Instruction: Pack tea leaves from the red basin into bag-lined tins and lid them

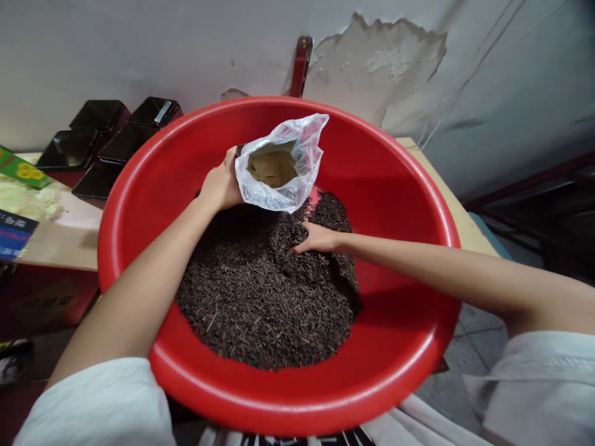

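A wide red basin (404, 210) holds a heap of dark, short, twisted dried leaves (269, 310) that look like loose tea. Over the heap's far side, my left hand (225, 183) is closed on a clear plastic bag (274, 198), its mouth spread and facing me. A dark edge by my fingers suggests a box around the bag, but most of it is hidden. Inside the bag, the bottom looks yellowish brown. My right hand (320, 238) is in the heap just below and right of the bag, thumb and fingers curled around some leaves, the fingertips partly buried.
Several dark, glossy open boxes (97, 114) stand on the table at the left. Near them lie a green packet with yellow flowers (23, 168) and a blue printed piece (16, 235). A dark red strip (301, 67) leans on the peeling wall (381, 56) behind the basin.
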Demonstrator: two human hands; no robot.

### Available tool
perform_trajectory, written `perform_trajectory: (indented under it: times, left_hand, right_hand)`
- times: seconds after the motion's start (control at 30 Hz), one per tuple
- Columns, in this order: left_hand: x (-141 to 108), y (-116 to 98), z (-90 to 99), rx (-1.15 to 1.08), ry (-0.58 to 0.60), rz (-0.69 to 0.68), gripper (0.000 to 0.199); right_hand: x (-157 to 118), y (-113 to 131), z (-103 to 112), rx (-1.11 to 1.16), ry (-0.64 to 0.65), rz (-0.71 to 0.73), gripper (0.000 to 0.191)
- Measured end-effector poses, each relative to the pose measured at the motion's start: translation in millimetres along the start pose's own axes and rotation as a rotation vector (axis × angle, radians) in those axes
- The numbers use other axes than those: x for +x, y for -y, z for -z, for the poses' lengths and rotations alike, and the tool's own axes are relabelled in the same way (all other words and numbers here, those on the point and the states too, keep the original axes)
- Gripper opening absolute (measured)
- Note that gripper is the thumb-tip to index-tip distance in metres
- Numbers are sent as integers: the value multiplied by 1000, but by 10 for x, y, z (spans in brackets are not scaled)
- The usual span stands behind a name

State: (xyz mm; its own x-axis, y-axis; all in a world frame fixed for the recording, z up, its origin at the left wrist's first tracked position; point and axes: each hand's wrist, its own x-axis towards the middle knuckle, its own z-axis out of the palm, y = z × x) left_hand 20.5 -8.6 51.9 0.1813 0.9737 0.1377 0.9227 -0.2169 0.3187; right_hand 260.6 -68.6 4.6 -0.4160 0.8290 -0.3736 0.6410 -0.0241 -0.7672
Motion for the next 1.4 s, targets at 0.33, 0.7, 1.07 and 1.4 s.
perform_trajectory:
  times: [0.33, 0.7, 1.07, 1.4]
  left_hand:
    - [-56, -80, 85, 18, 23, 5, 79]
    - [7, 116, -106, 74, -87, -72, 78]
    - [-16, 96, -102, -13, -95, -75, 80]
    - [-58, -12, 20, 8, -20, -23, 93]
  right_hand:
    - [-539, 299, -193, 437, -22, -214, 29]
    - [-800, 725, -10, 620, 95, -185, 17]
    - [-706, 1273, 277, 348, 13, 188, 32]
    - [268, 1201, 356, -556, -372, 433, 39]
